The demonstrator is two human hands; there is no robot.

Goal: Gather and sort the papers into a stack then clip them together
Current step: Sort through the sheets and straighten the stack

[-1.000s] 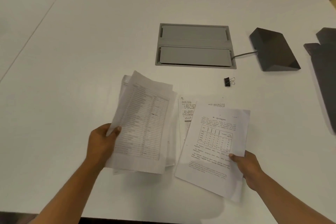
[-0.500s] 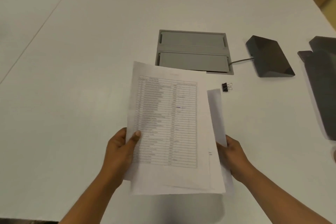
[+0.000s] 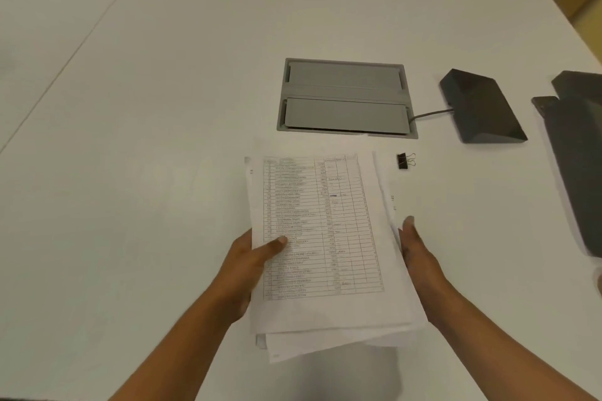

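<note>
Two hands flank the papers (image 3: pixel 325 221) at six o'clock on the desk (image 3: pixel 156 114): the left hand (image 3: pixel 247 267) pinches the stack's edge, thumb on top; the right hand (image 3: pixel 420 257) presses straight, closed fingers (image 3: pixel 411 231) to the other edge. Skewed sheets could slip out during squaring. The binder clip (image 3: pixel 403 161) lies at one o'clock of the stack. Printed table unreadable.

Fingers of the left hand (image 3: pixel 242 273) are hidden under the paper stack (image 3: pixel 325 316). Print on the top sheet (image 3: pixel 325 221) is too blurred to read. The dark object (image 3: pixel 580 172) at the right edge of the table (image 3: pixel 163 107) is cut off.
</note>
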